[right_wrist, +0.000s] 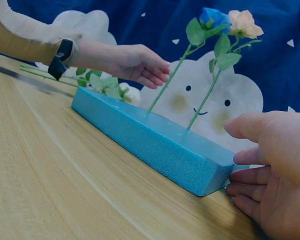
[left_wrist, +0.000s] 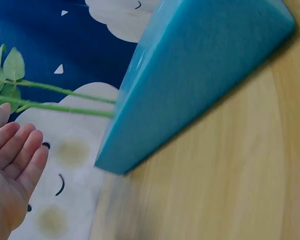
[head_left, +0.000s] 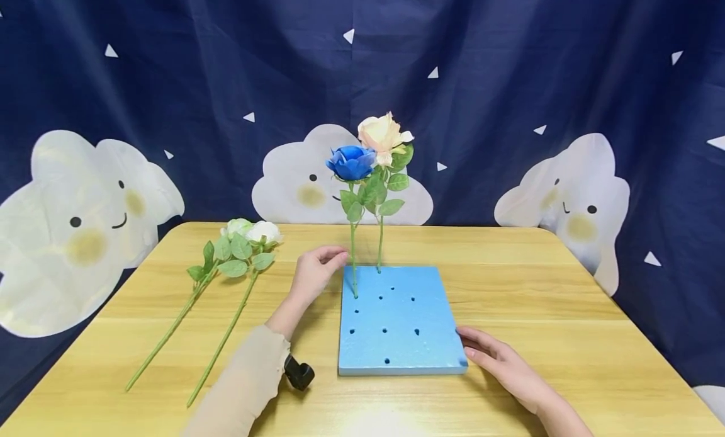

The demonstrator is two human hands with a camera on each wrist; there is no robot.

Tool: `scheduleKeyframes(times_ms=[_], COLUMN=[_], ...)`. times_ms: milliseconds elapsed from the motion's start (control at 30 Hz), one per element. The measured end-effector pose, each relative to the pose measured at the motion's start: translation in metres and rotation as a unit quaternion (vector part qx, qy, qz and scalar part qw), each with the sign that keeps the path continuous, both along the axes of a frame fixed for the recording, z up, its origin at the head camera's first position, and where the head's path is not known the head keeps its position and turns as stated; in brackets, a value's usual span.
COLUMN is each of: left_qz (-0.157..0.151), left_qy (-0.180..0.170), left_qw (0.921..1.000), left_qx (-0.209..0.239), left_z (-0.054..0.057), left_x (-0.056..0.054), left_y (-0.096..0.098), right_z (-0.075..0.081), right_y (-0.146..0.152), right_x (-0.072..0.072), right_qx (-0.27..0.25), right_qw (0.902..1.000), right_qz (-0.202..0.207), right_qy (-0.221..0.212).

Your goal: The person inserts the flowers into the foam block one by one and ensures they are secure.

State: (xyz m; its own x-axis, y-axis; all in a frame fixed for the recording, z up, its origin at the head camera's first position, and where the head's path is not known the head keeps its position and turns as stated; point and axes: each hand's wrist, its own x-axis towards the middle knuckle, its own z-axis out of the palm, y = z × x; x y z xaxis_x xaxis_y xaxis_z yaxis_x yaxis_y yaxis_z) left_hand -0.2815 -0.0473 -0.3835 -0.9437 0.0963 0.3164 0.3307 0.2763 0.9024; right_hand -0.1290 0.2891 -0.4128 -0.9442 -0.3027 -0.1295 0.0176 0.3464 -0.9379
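Note:
A blue artificial rose [head_left: 351, 163] and a pale peach rose [head_left: 381, 135] stand upright in holes of a blue foam block [head_left: 402, 349]. My left hand [head_left: 318, 273] is beside the blue rose's stem, its fingers loosely bent and nothing seen in its grasp. In the left wrist view, that hand [left_wrist: 15, 165] shows its palm near two green stems [left_wrist: 75, 109]. My right hand [head_left: 506, 364] rests its fingertips at the block's near right side. From the right wrist view, the fingers of this hand [right_wrist: 275, 170] lie against the block's corner, thumb apart above.
Two more artificial flowers, a greenish one [head_left: 238, 228] and a white one [head_left: 264, 232], lie on the wooden table [head_left: 527, 286] at the left. Several holes dot the block's top. A dark blue curtain [head_left: 481, 34] with clouds hangs behind the table.

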Motion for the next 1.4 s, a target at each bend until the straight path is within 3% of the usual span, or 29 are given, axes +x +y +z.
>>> scheduleKeyframes(times_ms=[167,400,533,733,867,1000,1167,1400], left_qz=[0.042,0.085,0.089,0.058,0.050,0.049,0.053,0.046], left_qy=[-0.006,-0.035,-0.066,-0.140,-0.180,-0.198,-0.200,-0.185], left_qw=[0.9989,0.9939,0.9902,0.9823,0.9740,0.9721,0.9705,0.9673], left_qx=[-0.020,-0.060,-0.084,-0.110,-0.128,-0.115,-0.124,-0.168], left_z=[0.005,0.010,0.013,0.014,0.007,-0.005,-0.017,-0.018], left_x=[0.004,0.008,0.017,0.032,0.041,0.047,0.050,0.054], left_y=[-0.027,-0.087,-0.122,-0.161,-0.175,-0.181,-0.184,-0.183], right_z=[0.001,0.002,0.002,0.002,0.002,0.001,0.001,0.000], right_y=[0.000,0.002,0.004,0.005,0.006,0.005,0.004,0.002], right_x=[0.002,0.005,0.006,0.006,0.005,0.004,0.002,0.000], right_qx=[0.003,0.001,-0.002,0.001,0.004,0.006,0.008,0.006], right_qw=[1.0000,1.0000,1.0000,0.9999,0.9999,0.9999,0.9998,0.9998], right_qz=[-0.003,-0.008,-0.007,-0.011,-0.014,-0.010,-0.013,-0.013], right_qy=[-0.004,0.005,-0.001,0.000,-0.003,-0.005,-0.010,-0.012])
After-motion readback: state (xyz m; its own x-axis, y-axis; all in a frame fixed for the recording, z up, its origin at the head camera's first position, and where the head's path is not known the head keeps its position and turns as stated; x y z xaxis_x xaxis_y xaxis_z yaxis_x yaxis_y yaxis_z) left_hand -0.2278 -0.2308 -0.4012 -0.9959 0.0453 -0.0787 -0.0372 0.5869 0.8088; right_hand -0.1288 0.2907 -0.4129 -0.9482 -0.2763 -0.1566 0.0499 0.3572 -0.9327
